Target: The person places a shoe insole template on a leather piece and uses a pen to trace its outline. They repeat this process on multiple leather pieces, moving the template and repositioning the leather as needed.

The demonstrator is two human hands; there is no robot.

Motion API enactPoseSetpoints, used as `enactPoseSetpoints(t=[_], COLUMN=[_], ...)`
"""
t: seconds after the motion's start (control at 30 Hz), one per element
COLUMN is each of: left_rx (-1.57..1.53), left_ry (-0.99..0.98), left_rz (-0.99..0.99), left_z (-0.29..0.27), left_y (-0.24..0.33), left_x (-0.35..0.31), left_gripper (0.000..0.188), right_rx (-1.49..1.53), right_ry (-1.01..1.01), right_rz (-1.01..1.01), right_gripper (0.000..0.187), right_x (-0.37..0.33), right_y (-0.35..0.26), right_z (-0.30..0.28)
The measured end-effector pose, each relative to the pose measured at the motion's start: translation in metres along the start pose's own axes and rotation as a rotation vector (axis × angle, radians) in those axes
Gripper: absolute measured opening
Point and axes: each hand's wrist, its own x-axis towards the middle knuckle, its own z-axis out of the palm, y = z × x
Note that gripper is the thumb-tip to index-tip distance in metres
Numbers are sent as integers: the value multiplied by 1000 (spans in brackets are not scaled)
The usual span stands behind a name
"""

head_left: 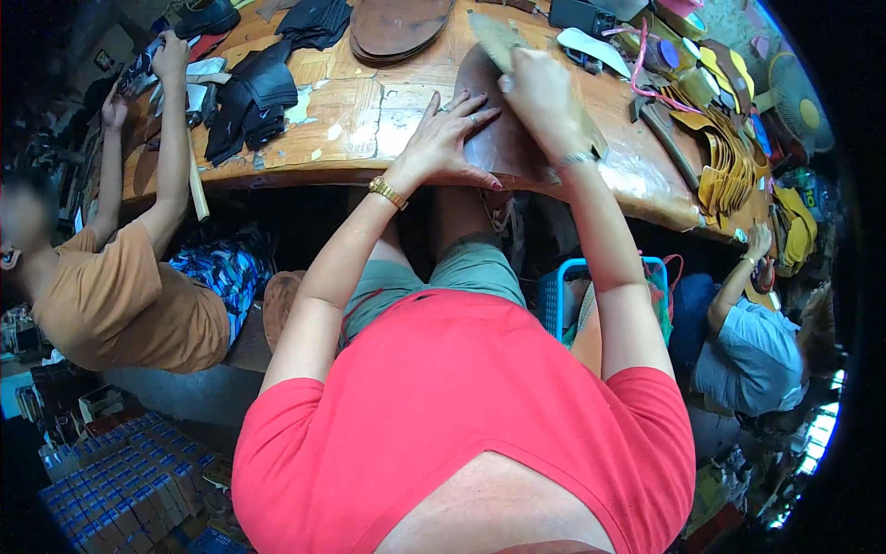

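Head view shows your left hand on the dark brown sheet at the near edge of the wooden table, its fingers well spread and gripping nothing, the palm side down. Your right hand is above the sheet's far part, fingers curled tight round a pale, brush-like tool; its underside is hidden, so you cannot tell whether it touches the sheet. The likeliest trouble is slipping: if your left fingers press too lightly, a firm stroke could turn the sheet or drag it off the edge, since it lies so close to it. A stroke brought back too far left could also run into your own spread fingertips, because they rest on the same surface. Reaching wide to the right might knock the hammer or disturb the fanned tan pieces beyond it, though both lie apart from your hand.
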Motion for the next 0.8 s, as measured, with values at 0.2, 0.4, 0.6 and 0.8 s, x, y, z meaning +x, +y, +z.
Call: enactPoseSetpoints(t=[0.2,0.4,0.6,0.8], left_rx=[18,-39,-138,-653], left_ry=[-4,9,-2,68], left_rz=[-89,-97,-154,-372], left_z=[7,9,13,7], left_y=[-13,-13,-19,-18], left_x=[-4,1,6,18], left_gripper=[104,96,86,56], right_rx=[327,252,397,1108], right_ry=[-88,7,-59,67], right_rz=[-61,161,365,604], right_gripper=[41,42,32,26], right_x=[11,-19,-65,-78], right_y=[1,99,131,134], right_z=[43,18,36,63])
